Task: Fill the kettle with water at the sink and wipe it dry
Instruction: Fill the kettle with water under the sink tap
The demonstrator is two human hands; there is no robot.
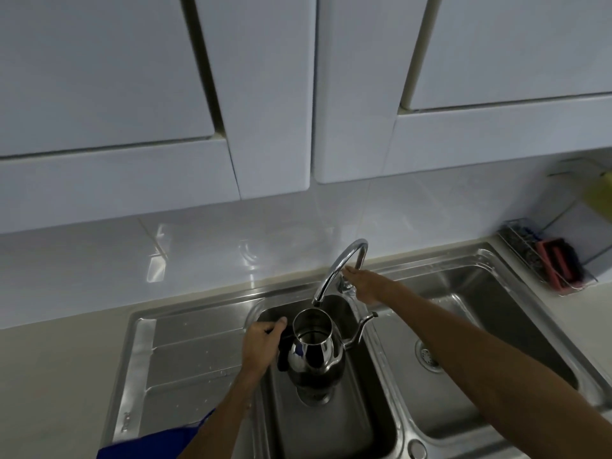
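A shiny steel kettle (314, 354) with a curved spout pointing right stands upright and lidless in the small middle basin of the sink (331, 435), its mouth right under the outlet of the chrome tap (341, 266). My left hand (261, 346) grips the kettle's black handle on its left side. My right hand (362, 286) reaches past the tap's arch and rests flat by the tap's base lever, fingers stretched out. I cannot make out a water stream.
A ribbed steel drainboard (185, 359) lies left of the basin. A larger basin with a drain (463, 326) sits to the right. At the far right a wire rack (546, 260) holds a red and black sponge. White cabinets hang low overhead.
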